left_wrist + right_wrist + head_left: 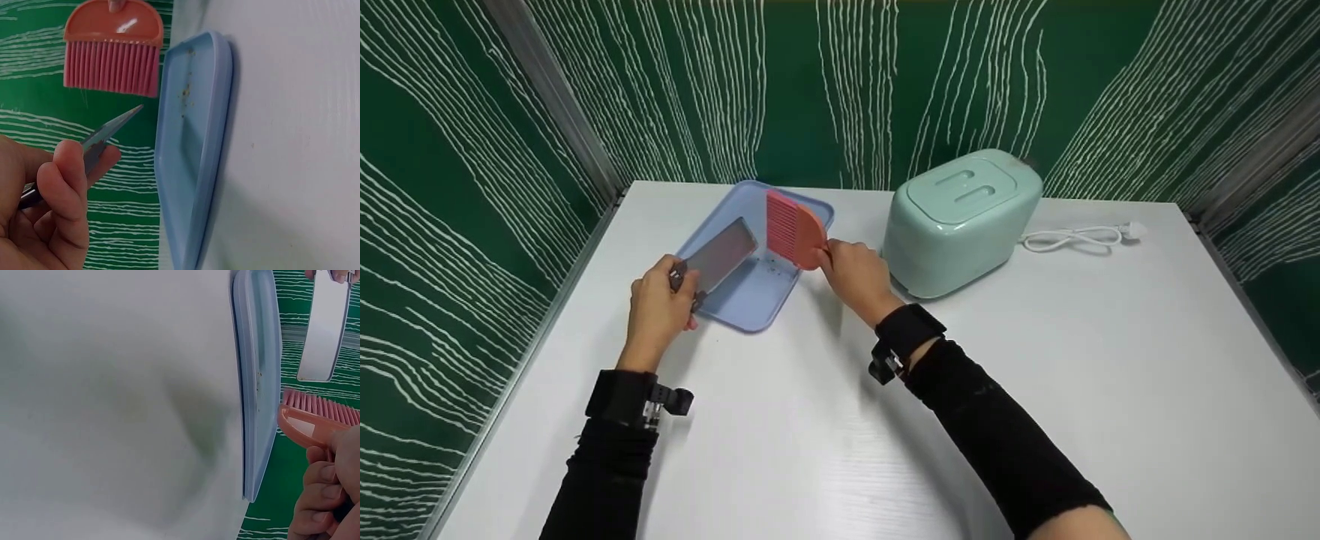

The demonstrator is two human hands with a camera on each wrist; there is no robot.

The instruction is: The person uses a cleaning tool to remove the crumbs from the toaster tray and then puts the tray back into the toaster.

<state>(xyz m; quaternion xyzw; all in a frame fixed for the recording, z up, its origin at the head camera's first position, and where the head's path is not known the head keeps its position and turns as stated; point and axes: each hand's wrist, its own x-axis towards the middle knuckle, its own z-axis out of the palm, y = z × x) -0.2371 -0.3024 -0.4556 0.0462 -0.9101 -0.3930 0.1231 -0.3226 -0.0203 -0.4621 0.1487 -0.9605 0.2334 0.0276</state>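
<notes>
My left hand (656,304) grips one end of a flat grey metal crumb tray (724,255), which tilts above a shallow blue tray (746,300). The right hand (859,274) holds a small orange brush (811,236) by its handle. Its pink bristles (111,67) face the metal piece, with a gap between them. Brown crumbs (186,90) lie scattered on the blue tray's floor. In the right wrist view, the metal piece hangs beyond the brush, pinched at its far end by the left hand's fingers.
A mint-green toaster (960,232) with a lid on top stands right of the blue tray, close to the right hand. Its white cord (1072,238) lies bundled behind it with the plug. Green walls with white lines border the white table (810,450) at the back and sides.
</notes>
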